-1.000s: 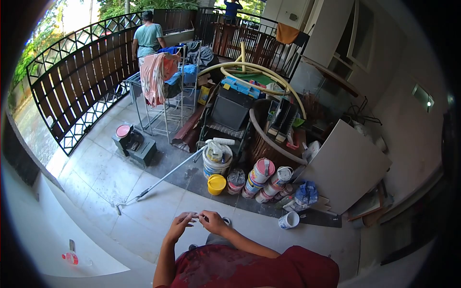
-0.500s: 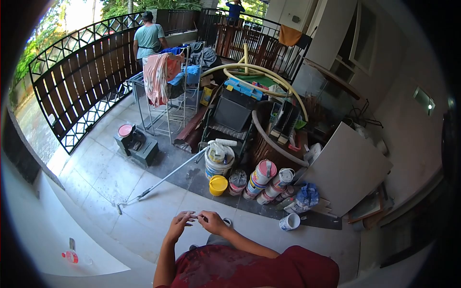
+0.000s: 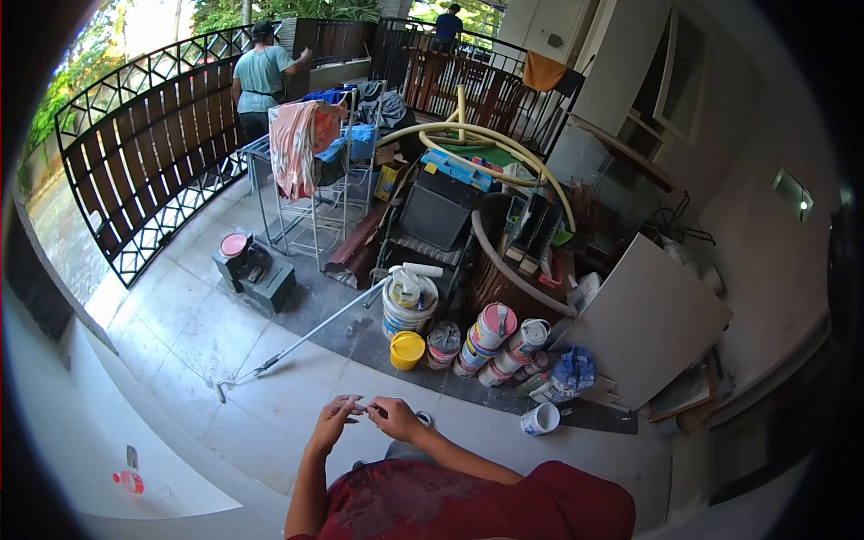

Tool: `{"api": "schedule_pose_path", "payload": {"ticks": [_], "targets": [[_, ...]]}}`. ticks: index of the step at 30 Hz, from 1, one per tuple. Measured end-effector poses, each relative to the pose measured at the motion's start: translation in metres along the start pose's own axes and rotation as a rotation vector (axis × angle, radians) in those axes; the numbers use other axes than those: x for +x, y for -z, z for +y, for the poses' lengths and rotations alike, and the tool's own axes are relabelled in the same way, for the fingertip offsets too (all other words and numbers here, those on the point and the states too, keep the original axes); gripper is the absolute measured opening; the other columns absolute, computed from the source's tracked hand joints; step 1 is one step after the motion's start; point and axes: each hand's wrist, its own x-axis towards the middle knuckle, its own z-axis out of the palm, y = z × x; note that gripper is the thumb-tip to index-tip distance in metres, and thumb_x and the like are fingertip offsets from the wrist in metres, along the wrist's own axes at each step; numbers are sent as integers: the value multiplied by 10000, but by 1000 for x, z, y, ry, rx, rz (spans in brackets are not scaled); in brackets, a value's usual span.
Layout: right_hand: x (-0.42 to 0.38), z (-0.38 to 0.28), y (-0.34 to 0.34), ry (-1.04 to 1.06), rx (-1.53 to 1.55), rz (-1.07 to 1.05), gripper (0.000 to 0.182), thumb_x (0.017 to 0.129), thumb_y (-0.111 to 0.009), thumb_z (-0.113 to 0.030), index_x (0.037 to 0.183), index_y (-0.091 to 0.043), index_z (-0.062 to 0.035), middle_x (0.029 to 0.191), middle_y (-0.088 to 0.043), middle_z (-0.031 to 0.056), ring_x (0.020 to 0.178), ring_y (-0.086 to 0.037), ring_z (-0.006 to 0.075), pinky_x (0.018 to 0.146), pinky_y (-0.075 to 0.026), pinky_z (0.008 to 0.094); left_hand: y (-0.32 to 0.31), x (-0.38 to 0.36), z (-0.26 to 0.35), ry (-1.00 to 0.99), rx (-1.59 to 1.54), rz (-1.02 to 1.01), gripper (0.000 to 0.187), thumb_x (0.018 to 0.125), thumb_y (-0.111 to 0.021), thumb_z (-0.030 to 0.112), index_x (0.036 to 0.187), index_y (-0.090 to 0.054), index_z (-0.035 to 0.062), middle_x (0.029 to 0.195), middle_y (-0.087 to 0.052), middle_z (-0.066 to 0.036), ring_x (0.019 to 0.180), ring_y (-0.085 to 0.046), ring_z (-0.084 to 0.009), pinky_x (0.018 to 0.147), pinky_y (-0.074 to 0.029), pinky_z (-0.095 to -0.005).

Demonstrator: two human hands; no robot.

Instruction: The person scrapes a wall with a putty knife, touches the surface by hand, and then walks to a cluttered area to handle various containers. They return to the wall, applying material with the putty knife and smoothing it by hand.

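In front of my dark red shirt, my left hand [image 3: 335, 423] and my right hand [image 3: 394, 419] meet fingertip to fingertip. Pale dust or residue coats the fingers of my left hand, which are bent toward the right. My right hand is closed in a pinch. Between the two sets of fingertips is something small and light that I cannot make out. Beyond my hands, on the floor, stand a yellow bucket [image 3: 407, 352] and several stacked paint pails [image 3: 486, 335]. A white pail [image 3: 541, 419] sits to the right of my hands.
A roller pole [image 3: 310, 335] slants from a large bucket [image 3: 409, 310] to the floor. A drying rack [image 3: 310, 211] with clothes, a coiled hose [image 3: 562, 193] and a leaning board [image 3: 657, 315] stand farther off. A bottle [image 3: 130, 481] is at lower left. Two people are near the gate.
My hands stay nearly in place, with small finger movements. The person in the light green shirt has shifted left and raised an arm. The person at the back has lowered their arms.
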Motion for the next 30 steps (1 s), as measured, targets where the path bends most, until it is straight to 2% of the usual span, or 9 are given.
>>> {"api": "schedule_pose_path", "payload": {"ticks": [14,23,25,26,28,30], "targets": [[4,4,-5,12,-11,17,158,920,-620,-156,936,-648,-1,720,-635,111,605,-584,171,578,-462,332,-5,-3,-7,23,-79,35,383,1039,-481,290,1290,-546,8,1026,-638,-64,964,-622,-168,829,-521,-312],[4,1,-5,-11,17,32,168,932,-625,-173,941,-655,-8,747,-650,89,615,-609,155,585,-478,314,2,-3,-2,27,-45,58,419,1021,-517,323,1307,-552,19,1123,-660,-95,996,-633,-195,841,-518,-330],[3,-6,-2,-85,25,-2,169,925,-613,-179,944,-649,-15,836,-676,135,682,-637,245,644,-499,352,2,-3,1,28,-41,54,423,1016,-524,325,1305,-557,18,1142,-662,-98,992,-632,-193,843,-519,-328],[3,-4,-2,-86,24,-1,169,925,-613,-179,944,-649,-15,836,-676,135,682,-637,245,644,-499,352,2,-2,-1,28,-41,53,423,1016,-524,325,1305,-557,18,1142,-662,-98,992,-632,-193,843,-519,-328],[2,0,-5,-40,40,24,173,932,-626,-182,955,-656,-13,776,-658,91,617,-610,160,585,-479,316,2,-1,-4,29,-60,38,419,1016,-524,327,1298,-565,20,1137,-664,-91,987,-630,-186,844,-520,-322],[2,5,-5,-28,26,31,172,929,-627,-180,964,-656,-15,782,-661,94,621,-611,162,587,-480,317,-1,0,-3,40,-54,27,420,1016,-526,329,1299,-566,22,1129,-665,-85,988,-627,-182,845,-521,-320]]}}
